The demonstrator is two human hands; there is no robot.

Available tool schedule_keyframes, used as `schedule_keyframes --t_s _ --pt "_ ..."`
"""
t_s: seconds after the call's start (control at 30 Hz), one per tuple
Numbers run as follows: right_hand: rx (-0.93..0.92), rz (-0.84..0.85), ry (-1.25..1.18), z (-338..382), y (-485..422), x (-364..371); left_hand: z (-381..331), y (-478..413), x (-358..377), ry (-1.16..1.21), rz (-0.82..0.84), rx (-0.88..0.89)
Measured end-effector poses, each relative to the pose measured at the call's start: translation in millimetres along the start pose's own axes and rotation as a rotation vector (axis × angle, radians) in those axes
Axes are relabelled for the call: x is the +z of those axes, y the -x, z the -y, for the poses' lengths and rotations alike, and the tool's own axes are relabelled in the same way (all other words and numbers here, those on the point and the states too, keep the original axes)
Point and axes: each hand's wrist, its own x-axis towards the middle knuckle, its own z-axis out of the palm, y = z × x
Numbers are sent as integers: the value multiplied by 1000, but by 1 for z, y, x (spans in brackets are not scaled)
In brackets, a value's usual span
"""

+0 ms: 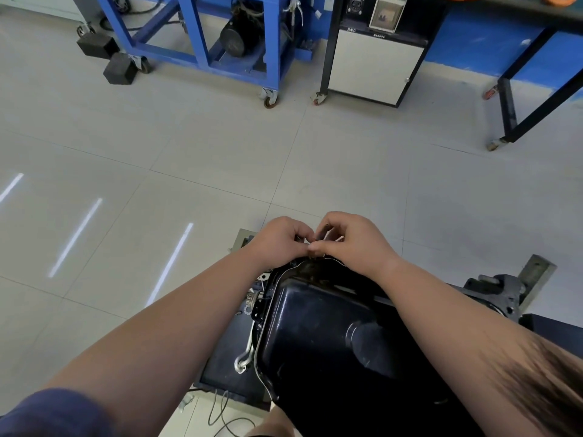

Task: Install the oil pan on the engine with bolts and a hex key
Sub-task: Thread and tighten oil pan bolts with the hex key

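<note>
Just beneath my fingers sat the oil pan rim; left hand and right hand curled together, contents hidden.

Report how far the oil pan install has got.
Done: pan sits on the engine. In hand: left hand and right hand meet at its far rim, fingers curled; what they hold is hidden. Left: no rim bolts or hex key visible, so tightening seems ahead.
</note>
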Motion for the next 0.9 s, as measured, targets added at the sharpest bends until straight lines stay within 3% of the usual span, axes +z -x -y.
schedule_keyframes --t_s 0.13,0.33,0.67,0.9 --pt "-38 24 -52 -1 2 -2 2 1 -4 57 27 -13" --pt "-29 -79 0 0 -2 1 2 1 -2 -2 -15 -7" --pt "-22 -18 -152 1 2 -3 2 1 -2 1 -17 10" --pt "2 -74 -64 3 0 -1 0 -1 3 -38 -31 32"
